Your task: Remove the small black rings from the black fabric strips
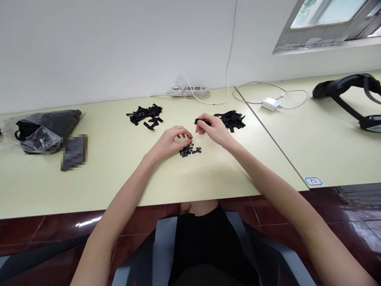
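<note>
Over the table, my left hand point(175, 138) has thumb and forefinger pinched together on a small black ring point(191, 139), which is mostly hidden by the fingertips. Just below those fingers lies a loose pile of small black rings point(187, 151). My right hand point(212, 126) is closed on a black fabric strip point(203, 121), a little higher and to the right. Behind that hand is a heap of black strips point(233, 120), partly covered by it. Another heap of black strips point(145, 114) lies beyond my left hand.
A clear plastic bag with black contents point(44, 131) and a blurred-out dark object point(74, 152) sit at the left. Along the wall runs a power strip point(189, 91) with cables. To the right are a white charger point(271, 104) and a black headset point(342, 93).
</note>
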Demonstrator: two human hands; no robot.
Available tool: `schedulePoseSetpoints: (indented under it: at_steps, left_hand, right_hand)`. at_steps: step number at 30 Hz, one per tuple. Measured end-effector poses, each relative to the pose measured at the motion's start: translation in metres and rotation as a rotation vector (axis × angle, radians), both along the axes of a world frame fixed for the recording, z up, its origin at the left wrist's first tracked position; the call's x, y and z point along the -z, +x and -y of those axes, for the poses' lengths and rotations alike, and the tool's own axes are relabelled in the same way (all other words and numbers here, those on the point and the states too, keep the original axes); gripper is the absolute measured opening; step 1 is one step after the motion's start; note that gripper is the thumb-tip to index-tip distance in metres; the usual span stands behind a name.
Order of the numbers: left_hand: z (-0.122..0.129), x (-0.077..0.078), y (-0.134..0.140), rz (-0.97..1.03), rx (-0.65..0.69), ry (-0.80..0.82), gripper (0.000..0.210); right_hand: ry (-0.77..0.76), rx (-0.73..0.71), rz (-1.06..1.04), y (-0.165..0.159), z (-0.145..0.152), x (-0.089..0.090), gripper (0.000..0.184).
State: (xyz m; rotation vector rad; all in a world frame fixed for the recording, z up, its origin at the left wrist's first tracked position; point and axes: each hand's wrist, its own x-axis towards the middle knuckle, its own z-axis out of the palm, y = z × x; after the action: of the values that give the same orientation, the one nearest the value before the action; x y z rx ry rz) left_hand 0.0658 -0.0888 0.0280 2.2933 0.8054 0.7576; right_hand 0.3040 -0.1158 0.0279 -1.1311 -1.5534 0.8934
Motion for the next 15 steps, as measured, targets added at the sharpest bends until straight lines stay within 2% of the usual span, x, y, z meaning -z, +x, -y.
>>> schedulePoseSetpoints:
  at_steps: [5, 7, 9, 12, 15]
  left_hand:
    - [-0.003, 0.005, -0.003, -0.152, 0.025, 0.108, 0.016]
    - [-0.003, 0.005, -0.003, -0.152, 0.03, 0.116, 0.016]
    - [-0.003, 0.006, -0.003, -0.148, -0.007, 0.111, 0.017]
    - [-0.011, 0.011, -0.006, -0.138, -0.148, 0.116, 0.014]
    - [-0.027, 0.02, -0.015, -0.09, -0.435, 0.165, 0.015]
  right_hand:
    - [-0.082, 0.045, -0.105, 0.012, -0.016, 0.008, 0.012]
    - [-0.131, 0.132, -0.172, 0.024, -0.027, 0.012, 0.007]
    - [-0.13, 0.281, -0.21, 0.041, -0.039, 0.017, 0.004]
    - [-0.066, 0.503, -0.208, 0.066, -0.054, 0.025, 0.011]
    - [0.012, 0.639, -0.092, 0.087, -0.064, 0.036, 0.021]
